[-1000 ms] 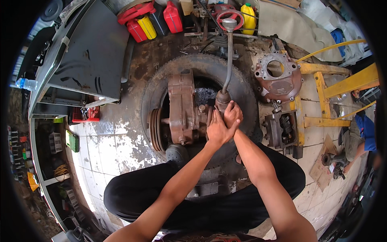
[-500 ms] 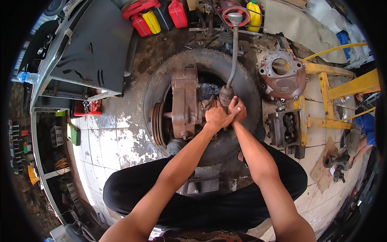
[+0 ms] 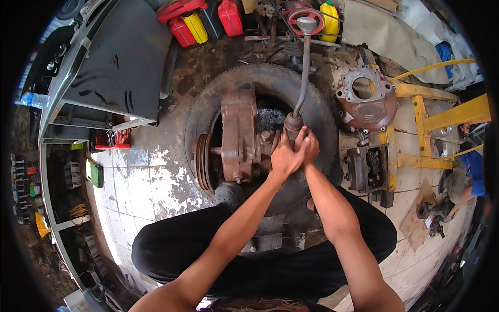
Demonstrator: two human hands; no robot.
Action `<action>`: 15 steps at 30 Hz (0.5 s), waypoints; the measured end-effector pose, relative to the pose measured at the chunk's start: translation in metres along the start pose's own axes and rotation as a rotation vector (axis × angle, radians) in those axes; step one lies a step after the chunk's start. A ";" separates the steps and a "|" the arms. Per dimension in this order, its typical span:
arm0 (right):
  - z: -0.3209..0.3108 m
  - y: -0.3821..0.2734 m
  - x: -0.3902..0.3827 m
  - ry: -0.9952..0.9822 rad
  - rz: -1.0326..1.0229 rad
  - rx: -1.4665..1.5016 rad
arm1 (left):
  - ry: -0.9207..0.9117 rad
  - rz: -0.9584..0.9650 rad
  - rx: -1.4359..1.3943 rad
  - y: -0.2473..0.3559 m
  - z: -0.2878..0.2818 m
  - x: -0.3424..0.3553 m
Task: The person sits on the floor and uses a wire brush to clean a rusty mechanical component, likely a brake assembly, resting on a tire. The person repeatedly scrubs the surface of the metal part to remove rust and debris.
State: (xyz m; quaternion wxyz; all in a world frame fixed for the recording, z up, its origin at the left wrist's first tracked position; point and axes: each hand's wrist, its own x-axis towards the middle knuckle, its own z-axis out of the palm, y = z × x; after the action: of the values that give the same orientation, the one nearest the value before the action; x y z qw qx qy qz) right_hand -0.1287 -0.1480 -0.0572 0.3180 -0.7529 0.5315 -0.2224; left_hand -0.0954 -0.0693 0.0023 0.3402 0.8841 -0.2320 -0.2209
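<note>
A brown, rust-coloured gearbox (image 3: 236, 132) with a grooved pulley (image 3: 201, 162) on its left side rests within a large black tyre (image 3: 200, 101). From its right part rises a long, bent metal lever (image 3: 304, 73) with a silvery knob, set in a cylindrical housing (image 3: 293, 122). My left hand (image 3: 286, 158) is pressed against the front of that housing, fingers upward and closed round it. My right hand (image 3: 309, 144) grips the housing from the right, fingers overlapping my left hand's thumb. Much of what lies under both hands is hidden.
A bell housing (image 3: 366, 108) and an open gear case (image 3: 364, 171) lie right, beside a yellow steel frame (image 3: 452, 112). A grey cabinet (image 3: 117, 57) and red tool tray (image 3: 112, 139) stand left; coloured jerrycans (image 3: 228, 18) behind. A co-worker's hand (image 3: 456, 208) and blue clothing (image 3: 470, 169) show far right.
Both hands have made small shifts on the lever housing, my left dipping leftward and returning right. The whole scene sits slightly higher and further right in view than one second ago.
</note>
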 end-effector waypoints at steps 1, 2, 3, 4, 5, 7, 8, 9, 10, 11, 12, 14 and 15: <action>-0.003 0.000 0.004 -0.049 0.018 -0.063 | -0.011 -0.049 -0.066 0.005 0.003 0.014; 0.001 0.005 0.000 0.033 -0.018 -0.020 | 0.019 -0.028 -0.071 0.004 0.003 0.013; 0.003 0.006 -0.003 0.024 -0.017 -0.041 | 0.051 -0.009 -0.075 0.002 0.002 0.011; 0.003 0.009 0.000 0.023 -0.013 -0.068 | 0.076 0.016 -0.085 0.004 0.004 0.011; 0.004 0.012 0.003 0.022 -0.010 -0.095 | 0.102 0.040 -0.096 0.006 0.006 0.011; 0.005 0.012 0.000 0.113 -0.041 -0.029 | 0.043 0.149 -0.082 -0.004 0.004 -0.014; 0.005 0.010 0.003 0.119 -0.052 -0.049 | 0.097 0.171 -0.041 -0.003 0.007 -0.011; 0.004 0.008 0.005 0.125 -0.062 -0.068 | 0.150 0.194 -0.001 -0.002 0.011 -0.008; 0.002 0.007 -0.005 0.043 -0.008 -0.076 | -0.013 0.013 -0.066 0.000 -0.001 -0.001; 0.000 -0.001 0.001 -0.026 0.026 -0.078 | -0.157 -0.153 -0.142 0.017 -0.018 0.020; -0.001 0.001 0.000 -0.056 0.037 -0.083 | -0.233 -0.254 -0.138 0.028 -0.026 0.021; 0.002 0.003 0.001 0.019 -0.003 -0.056 | 0.016 0.042 -0.058 0.003 -0.002 -0.003; 0.004 0.006 0.003 0.059 -0.016 -0.044 | 0.136 0.191 -0.016 -0.007 0.010 -0.019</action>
State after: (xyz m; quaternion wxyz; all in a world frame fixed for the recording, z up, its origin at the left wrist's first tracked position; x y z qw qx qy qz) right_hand -0.1292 -0.1510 -0.0640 0.2836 -0.7572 0.5393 -0.2353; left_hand -0.1141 -0.0589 -0.0047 0.3814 0.8683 -0.2898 -0.1290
